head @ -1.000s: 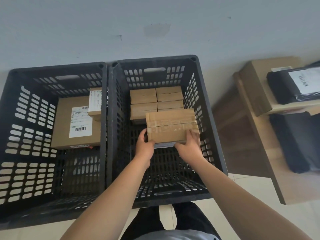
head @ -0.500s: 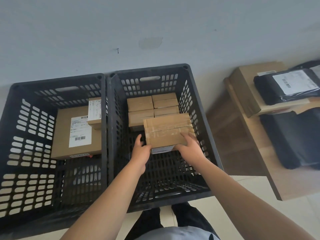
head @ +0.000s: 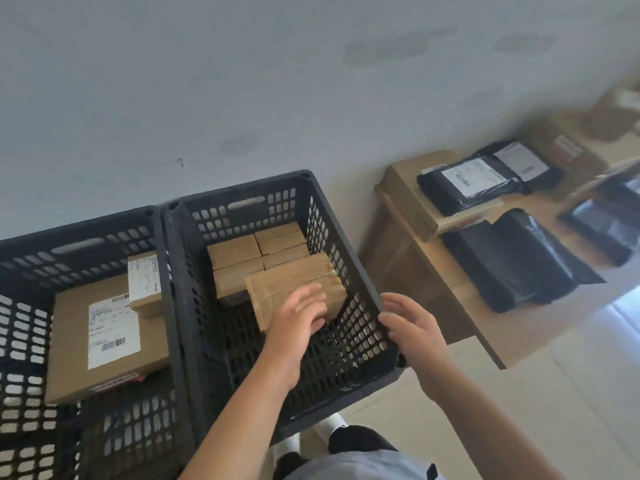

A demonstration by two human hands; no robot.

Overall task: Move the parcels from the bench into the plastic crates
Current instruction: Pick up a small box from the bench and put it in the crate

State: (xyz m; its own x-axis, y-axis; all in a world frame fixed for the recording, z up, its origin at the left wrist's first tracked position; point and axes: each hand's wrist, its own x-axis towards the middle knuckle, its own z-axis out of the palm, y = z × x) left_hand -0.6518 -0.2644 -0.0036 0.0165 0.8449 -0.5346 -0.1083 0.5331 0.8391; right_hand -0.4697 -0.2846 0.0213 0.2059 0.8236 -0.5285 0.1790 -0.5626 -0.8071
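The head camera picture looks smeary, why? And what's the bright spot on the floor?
In the head view, the hands, the taped box and the far bench parcels are smeared by motion blur. The wide lens tilts the crates. Light glares off the floor tile.

Grey-white wall [head: 277,81] behind; pale tiled floor [head: 571,410] below; wall scuffed, stained.

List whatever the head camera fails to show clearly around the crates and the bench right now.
- Shipping label print on the big box, head view: too small to read.
- Left crate: near and left sides cut off by the frame edge.
- Near edge of the taped parcel: covered by the left hand.
- Far bench parcels: motion-blurred, count unclear.
- Right hand: whether it touches the right crate's rim is unclear.
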